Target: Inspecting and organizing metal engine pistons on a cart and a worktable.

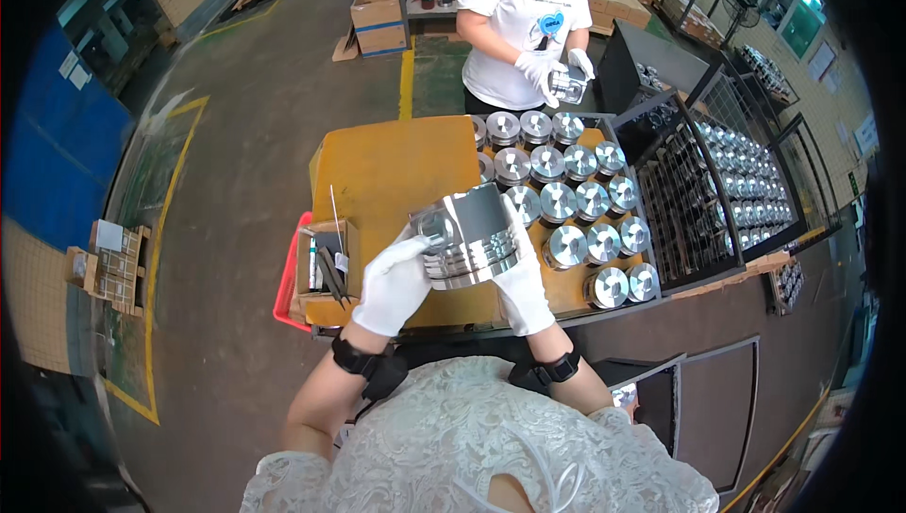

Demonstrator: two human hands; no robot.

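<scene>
Piston (464,235) sits btwn my two gloved hands, up over the near part of the yellow-brown sheet (401,159), skirt pointing away, ring grooves (472,261) toward me. Grip: L hand (394,288) presses the left side, thumb near the pin bore (436,228); R hand (525,288) presses the right side, fingers along the wall; what the hidden fingertips do behind, can't tell. Wt. seems shared approx. evenly, which suits a smooth part. To hold it well, IMO: firm, steady squeeze from both sides, bc polished metal may slip in gloves; thumbs off the grooves, so no edge gets scuffed; turn w/ both wrists together & tilt slowly, so the wt. doesn't tip onto one palm. Best over the sheet, i.e. prob. a kinder landing than the metal table frame (604,317). R hand needs care near the pistons standing in rows (558,200), crowns up, just beyond it; a knock could mark them. Tool box (354,258) w/ thin rod is near on my L, so no wide swings. Co-worker (514,17) opposite has another piston (568,85) in both gloves.
</scene>
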